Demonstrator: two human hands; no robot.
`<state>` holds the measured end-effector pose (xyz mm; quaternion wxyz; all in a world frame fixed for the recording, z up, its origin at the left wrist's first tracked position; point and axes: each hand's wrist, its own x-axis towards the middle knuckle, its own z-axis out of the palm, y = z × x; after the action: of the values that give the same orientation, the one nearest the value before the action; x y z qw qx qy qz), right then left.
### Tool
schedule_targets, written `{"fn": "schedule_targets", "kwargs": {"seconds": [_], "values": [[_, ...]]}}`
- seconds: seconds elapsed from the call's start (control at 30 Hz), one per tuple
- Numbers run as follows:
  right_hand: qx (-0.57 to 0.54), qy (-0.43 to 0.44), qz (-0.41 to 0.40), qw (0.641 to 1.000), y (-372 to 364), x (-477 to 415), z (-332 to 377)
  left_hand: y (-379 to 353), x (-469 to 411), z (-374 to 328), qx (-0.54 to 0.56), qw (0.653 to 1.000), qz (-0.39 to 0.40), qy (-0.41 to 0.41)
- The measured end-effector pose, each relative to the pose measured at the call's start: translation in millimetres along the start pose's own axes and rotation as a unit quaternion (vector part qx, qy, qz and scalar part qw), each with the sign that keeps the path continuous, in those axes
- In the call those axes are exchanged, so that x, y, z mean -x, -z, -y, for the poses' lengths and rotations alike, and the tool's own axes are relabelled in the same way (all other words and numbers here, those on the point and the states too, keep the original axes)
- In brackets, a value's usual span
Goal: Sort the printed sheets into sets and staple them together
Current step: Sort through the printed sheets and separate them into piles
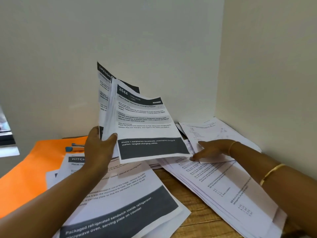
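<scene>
Orange, a folder [34, 169] covers the left end of the wooden counter [193, 212], and on it lies a stapler [76, 147] with a blue end, partly hidden behind the left grip [101, 146]. That grip is raised above the counter and grasps a bundle of printed sheets [145, 127] at its lower left edge, thumb on the front page and fingers behind. The bundle stands tilted, its top leaning toward the wall corner. The front page carries the number 2644 and a heading about placing small devices on a charging station. A DRESSING page [104, 78] sticks up behind it. Under the left forearm a loose pile of kitchen sheets [123, 200] lies fanned on the counter, overlapping the folder's edge. The right grip [211, 151] is released, its fingers stretched flat and pressing on a spread of question sheets [223, 186] at the right, just beside the lower corner of the held bundle. Gold bangles [272, 172] ring the right wrist and forearm.
</scene>
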<state>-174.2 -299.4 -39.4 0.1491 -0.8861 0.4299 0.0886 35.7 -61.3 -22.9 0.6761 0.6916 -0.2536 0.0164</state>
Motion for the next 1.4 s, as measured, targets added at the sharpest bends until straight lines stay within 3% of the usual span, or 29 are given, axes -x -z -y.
{"fn": "schedule_targets", "kwargs": {"seconds": [0.27, 0.47, 0.67, 0.73, 0.8, 0.87, 0.93, 1.03, 1.1, 1.23, 1.4], "values": [[-0.106, -0.007, -0.038, 0.994, 5, -6, -22, 21, -22, 4, 0.038, 0.999, -0.030, 0.025], [-0.057, 0.018, -0.045, 0.997, -3, 1, -18, 32, -41, 4, 0.141, 0.985, -0.042, 0.090], [-0.072, 0.051, -0.096, 0.991, -1, 2, -20, 34, -34, 11, 0.102, 0.991, -0.049, 0.069], [-0.141, 0.067, -0.172, 0.973, 2, 4, -5, 33, -30, 11, 0.088, 0.994, -0.042, 0.058], [-0.251, 0.109, -0.245, 0.930, 7, 4, 14, 32, -27, 12, 0.088, 0.994, -0.032, 0.051], [-0.401, 0.134, -0.197, 0.884, 12, 12, 41, 29, -25, 13, 0.087, 0.995, -0.024, 0.046], [-0.469, 0.142, -0.104, 0.866, 13, 18, 65, 27, -22, 12, 0.081, 0.996, -0.019, 0.037], [-0.478, 0.139, -0.058, 0.865, 8, 21, 96, 26, -19, 10, 0.070, 0.997, -0.017, 0.040], [-0.506, 0.120, -0.077, 0.851, 5, 18, 109, 28, -19, 11, 0.060, 0.997, -0.019, 0.046], [-0.481, 0.054, -0.157, 0.861, 4, 5, 108, 38, -24, 15, 0.053, 0.998, -0.027, 0.034], [-0.475, -0.023, -0.174, 0.862, 9, -8, 77, 53, -33, 20, 0.040, 0.998, -0.052, 0.015]]}}
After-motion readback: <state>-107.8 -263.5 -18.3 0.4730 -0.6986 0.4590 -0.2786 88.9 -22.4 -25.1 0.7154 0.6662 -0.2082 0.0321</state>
